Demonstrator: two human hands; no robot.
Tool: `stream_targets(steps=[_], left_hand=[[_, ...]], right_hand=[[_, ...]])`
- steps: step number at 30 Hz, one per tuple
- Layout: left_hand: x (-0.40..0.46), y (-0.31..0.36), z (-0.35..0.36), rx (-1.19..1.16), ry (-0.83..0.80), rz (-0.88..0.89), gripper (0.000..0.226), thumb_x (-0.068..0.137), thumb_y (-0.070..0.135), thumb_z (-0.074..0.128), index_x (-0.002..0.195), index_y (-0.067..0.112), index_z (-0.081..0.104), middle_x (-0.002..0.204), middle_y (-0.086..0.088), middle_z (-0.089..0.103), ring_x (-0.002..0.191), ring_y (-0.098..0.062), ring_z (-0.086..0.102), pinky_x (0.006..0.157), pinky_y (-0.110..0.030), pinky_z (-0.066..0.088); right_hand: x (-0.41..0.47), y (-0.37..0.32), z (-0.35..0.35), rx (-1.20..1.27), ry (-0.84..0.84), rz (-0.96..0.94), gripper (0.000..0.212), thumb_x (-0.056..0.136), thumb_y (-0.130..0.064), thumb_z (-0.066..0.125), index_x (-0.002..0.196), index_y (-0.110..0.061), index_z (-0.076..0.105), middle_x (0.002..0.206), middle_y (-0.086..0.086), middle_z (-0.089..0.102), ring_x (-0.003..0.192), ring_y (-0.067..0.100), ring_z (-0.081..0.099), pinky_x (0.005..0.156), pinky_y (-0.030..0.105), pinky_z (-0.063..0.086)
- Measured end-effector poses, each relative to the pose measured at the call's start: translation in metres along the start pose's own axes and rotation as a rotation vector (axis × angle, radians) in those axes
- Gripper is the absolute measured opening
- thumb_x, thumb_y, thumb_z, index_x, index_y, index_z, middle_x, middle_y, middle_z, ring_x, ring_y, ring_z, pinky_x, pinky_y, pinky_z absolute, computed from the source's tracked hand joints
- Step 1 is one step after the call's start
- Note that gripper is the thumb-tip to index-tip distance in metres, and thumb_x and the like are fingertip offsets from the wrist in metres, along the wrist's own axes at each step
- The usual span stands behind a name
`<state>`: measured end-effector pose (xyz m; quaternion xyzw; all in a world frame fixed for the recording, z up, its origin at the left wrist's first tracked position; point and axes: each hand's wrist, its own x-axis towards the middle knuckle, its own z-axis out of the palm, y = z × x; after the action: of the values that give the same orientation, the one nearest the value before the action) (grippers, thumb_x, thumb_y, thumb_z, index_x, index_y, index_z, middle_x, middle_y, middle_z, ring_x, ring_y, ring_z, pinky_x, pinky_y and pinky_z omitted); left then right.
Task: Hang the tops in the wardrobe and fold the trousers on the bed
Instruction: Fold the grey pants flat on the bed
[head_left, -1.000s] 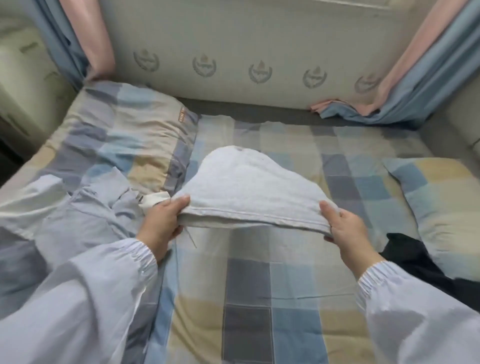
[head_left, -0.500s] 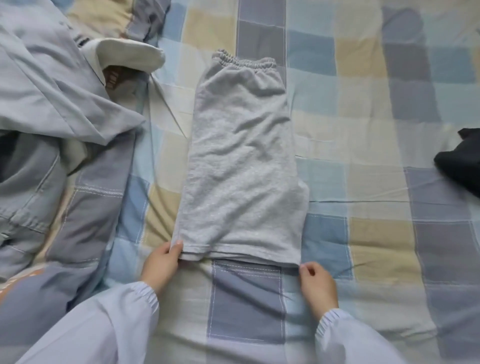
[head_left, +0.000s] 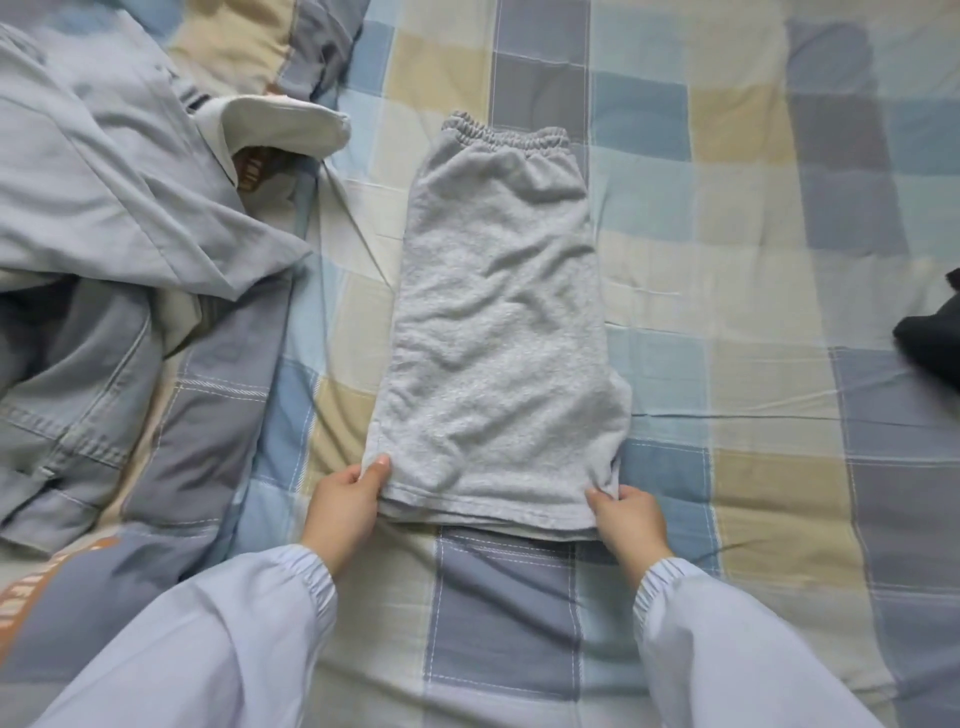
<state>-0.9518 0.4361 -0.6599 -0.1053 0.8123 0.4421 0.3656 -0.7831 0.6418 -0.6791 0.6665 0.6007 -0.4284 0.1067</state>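
Light grey sweat trousers (head_left: 498, 322) lie flat on the checked bed sheet (head_left: 727, 260), folded lengthwise, with the elastic waistband at the far end. My left hand (head_left: 345, 506) pinches the near left corner of the stacked leg hems. At the near right corner my right hand (head_left: 626, 517) pinches the same hems. Both of my arms are in pale blue sleeves.
A heap of clothes (head_left: 104, 208) covers the left of the bed: a pale grey-blue garment, light denim (head_left: 67, 395) and a white piece. A checked pillow (head_left: 270, 41) lies at the top left. A black garment (head_left: 935, 338) lies at the right edge.
A second ago I held the grey trousers up above the bed. They now lie flat on the sheet, and both hands grip the near hem corners; my view has tipped downward.
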Motion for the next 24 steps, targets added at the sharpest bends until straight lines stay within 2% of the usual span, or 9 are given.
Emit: stream_targets(steps=[4, 7, 10, 12, 15, 17, 19, 21, 24], left_hand=[[-0.013, 0.003, -0.004, 0.030, 0.163, 0.160, 0.017, 0.090, 0.032, 0.061, 0.074, 0.025, 0.065, 0.079, 0.004, 0.067, 0.077, -0.010, 0.060, 0.071, -0.028, 0.045], [-0.010, -0.022, -0.001, 0.207, 0.182, 0.048, 0.012, 0.086, 0.025, 0.065, 0.093, 0.016, 0.061, 0.090, -0.002, 0.064, 0.090, -0.025, 0.060, 0.075, -0.030, 0.041], [-0.001, -0.044, -0.001, 0.192, 0.204, -0.222, 0.039, 0.081, 0.026, 0.071, 0.111, 0.006, 0.055, 0.104, -0.004, 0.060, 0.102, -0.027, 0.057, 0.086, -0.031, 0.040], [-0.001, -0.044, -0.005, 0.319, 0.121, -0.239, 0.030, 0.084, 0.031, 0.066, 0.104, 0.009, 0.060, 0.101, -0.007, 0.064, 0.101, -0.029, 0.058, 0.082, -0.031, 0.040], [-0.007, -0.028, -0.020, 0.587, -0.064, -0.239, 0.027, 0.084, 0.040, 0.062, 0.090, 0.014, 0.066, 0.092, -0.008, 0.068, 0.094, -0.029, 0.062, 0.081, -0.030, 0.046], [-0.010, -0.006, -0.030, 0.513, -0.153, -0.302, 0.030, 0.079, 0.038, 0.066, 0.084, 0.009, 0.066, 0.073, -0.005, 0.068, 0.071, -0.022, 0.067, 0.064, -0.024, 0.051], [-0.011, 0.026, -0.035, 0.306, -0.231, -0.459, 0.020, 0.082, 0.029, 0.065, 0.074, 0.012, 0.058, 0.053, 0.002, 0.057, 0.044, -0.011, 0.058, 0.042, -0.014, 0.035], [-0.007, 0.060, -0.037, 0.117, -0.295, -0.565, 0.020, 0.086, 0.025, 0.057, 0.069, 0.017, 0.052, 0.048, 0.005, 0.051, 0.036, -0.005, 0.051, 0.041, -0.011, 0.028], [0.017, 0.103, -0.027, -0.095, -0.296, -0.545, 0.021, 0.087, 0.022, 0.047, 0.068, 0.018, 0.054, 0.046, 0.007, 0.054, 0.034, -0.002, 0.051, 0.040, -0.009, 0.032]], right_hand=[[-0.013, 0.008, -0.008, 0.086, 0.222, -0.106, 0.027, 0.099, -0.029, 0.037, 0.088, -0.008, 0.049, 0.085, 0.012, 0.055, 0.084, 0.031, 0.051, 0.071, 0.034, 0.035], [-0.017, 0.040, 0.006, -0.053, 0.009, 0.032, 0.032, 0.098, -0.029, 0.042, 0.101, -0.003, 0.060, 0.107, 0.022, 0.062, 0.100, 0.036, 0.055, 0.082, 0.036, 0.039], [-0.021, 0.052, 0.011, 0.006, -0.054, 0.083, 0.027, 0.092, -0.030, 0.053, 0.082, -0.006, 0.061, 0.090, 0.017, 0.061, 0.089, 0.031, 0.055, 0.076, 0.033, 0.038], [-0.024, 0.052, 0.005, 0.021, -0.100, 0.100, 0.024, 0.088, -0.030, 0.060, 0.077, -0.008, 0.059, 0.084, 0.012, 0.060, 0.081, 0.026, 0.053, 0.072, 0.030, 0.038], [-0.029, 0.043, -0.011, -0.054, -0.273, 0.222, 0.026, 0.085, -0.031, 0.065, 0.091, -0.005, 0.065, 0.091, 0.012, 0.062, 0.085, 0.027, 0.057, 0.076, 0.031, 0.044], [-0.031, 0.026, -0.029, 0.039, -0.390, 0.336, 0.024, 0.085, -0.028, 0.065, 0.094, -0.006, 0.060, 0.087, 0.010, 0.062, 0.079, 0.026, 0.060, 0.073, 0.033, 0.046], [-0.029, 0.000, -0.052, 0.109, -0.468, 0.386, 0.012, 0.088, -0.024, 0.059, 0.088, -0.012, 0.057, 0.077, 0.007, 0.063, 0.069, 0.021, 0.062, 0.068, 0.030, 0.045], [-0.021, -0.029, -0.071, 0.210, -0.484, 0.376, 0.009, 0.087, -0.022, 0.053, 0.081, -0.016, 0.057, 0.069, 0.003, 0.066, 0.066, 0.018, 0.065, 0.065, 0.028, 0.043], [0.004, -0.075, -0.086, 0.444, -0.441, 0.342, 0.022, 0.087, -0.021, 0.044, 0.071, -0.018, 0.059, 0.057, 0.000, 0.068, 0.052, 0.013, 0.068, 0.065, 0.027, 0.042]])
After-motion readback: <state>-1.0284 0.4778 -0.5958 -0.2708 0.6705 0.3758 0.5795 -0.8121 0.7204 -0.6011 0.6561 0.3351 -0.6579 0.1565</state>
